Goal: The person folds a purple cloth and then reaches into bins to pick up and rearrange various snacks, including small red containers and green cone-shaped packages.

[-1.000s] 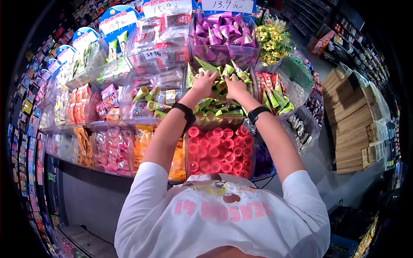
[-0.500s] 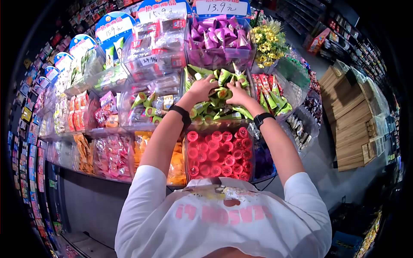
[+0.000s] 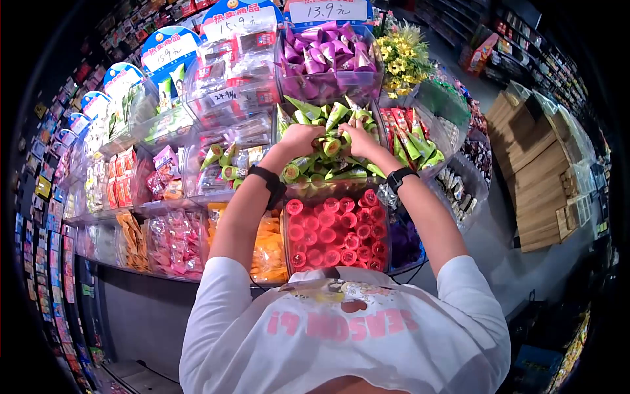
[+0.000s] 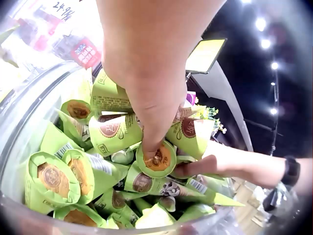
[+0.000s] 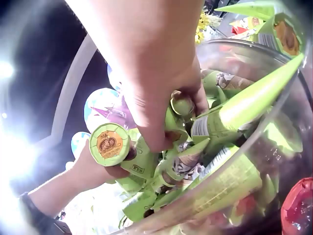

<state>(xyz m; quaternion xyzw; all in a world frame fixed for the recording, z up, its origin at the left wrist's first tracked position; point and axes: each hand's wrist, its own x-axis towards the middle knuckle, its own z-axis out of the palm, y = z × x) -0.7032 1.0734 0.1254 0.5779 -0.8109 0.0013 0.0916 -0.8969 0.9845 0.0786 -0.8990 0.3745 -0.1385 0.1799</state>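
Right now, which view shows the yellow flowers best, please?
The head view, where the yellow flowers appear largest, as a broad bunch. The left wrist view shows only a small part; the right wrist view, a blurred patch near the top.

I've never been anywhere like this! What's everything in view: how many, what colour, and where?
Cone-shaped green packets: many, green, mostly the central clear plastic bin
Cone-shaped purple packets: many, purple, bin behind
Round-ended red containers: many, red, bin in front
Yellow flower bunch: one, yellow, back right
Rounded price signs: several, blue and white, back
Wooden display stand: one, brown, right
Other goods: uncountable, mixed colours, all around
White printed shirt: one, white, bottom
Black wristbands: two, black, one per wrist
Left hand: one, bare, among the green packets
Right hand: one, bare, likewise
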